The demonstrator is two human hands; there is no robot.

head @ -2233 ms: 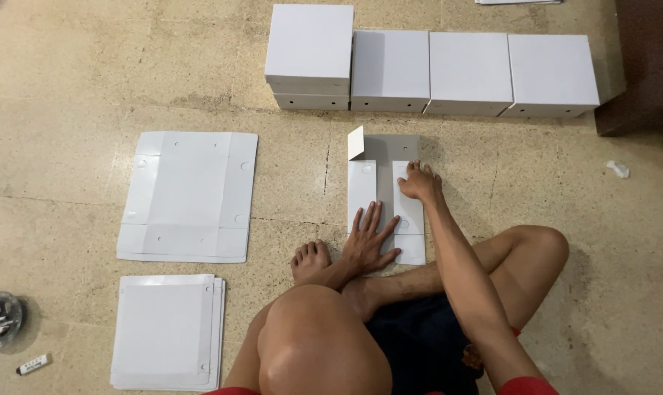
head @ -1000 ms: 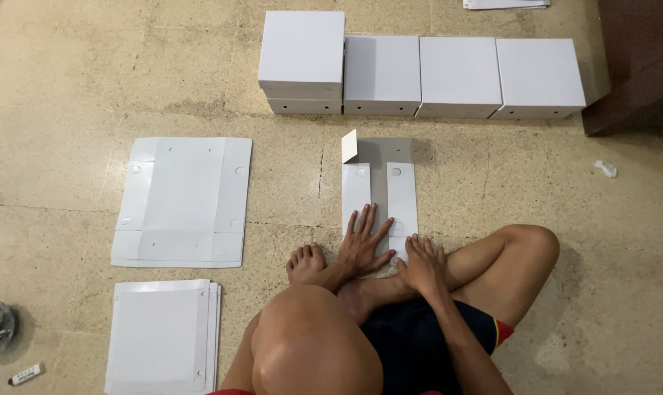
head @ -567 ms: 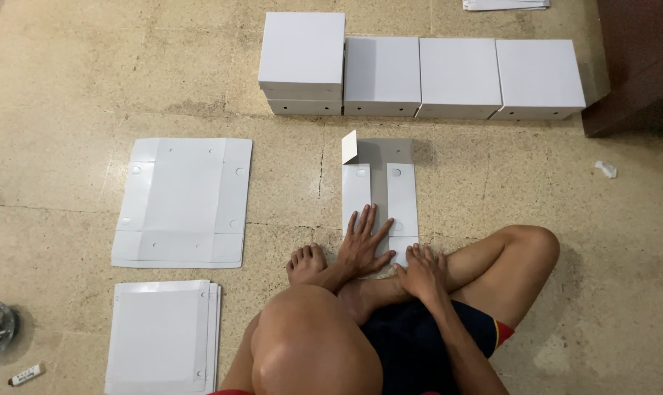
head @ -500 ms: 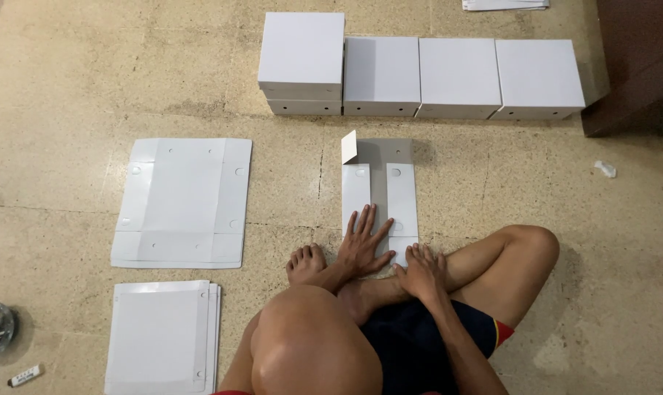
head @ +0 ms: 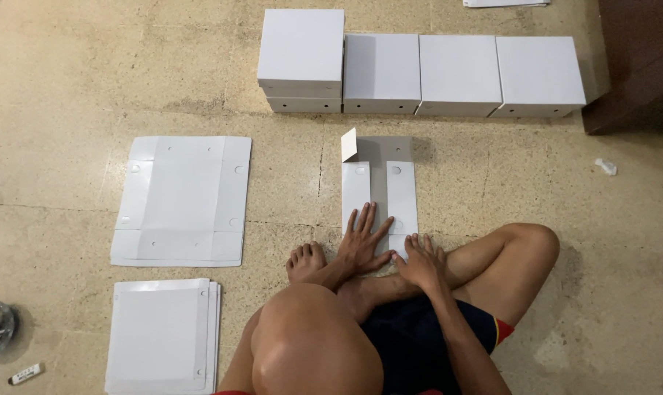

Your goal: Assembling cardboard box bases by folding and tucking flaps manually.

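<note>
Both hands, left (head: 364, 243) and right (head: 419, 260), press spread flat on the folded white carton blank (head: 380, 186); white boxes (head: 419, 66) beyond.

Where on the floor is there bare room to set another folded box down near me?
Bare floor lies right of the half-folded sheet, between the box row and the right knee. Another strip runs between that sheet and the flat sheet. It is crowded where the left hand and right hand press.
</note>
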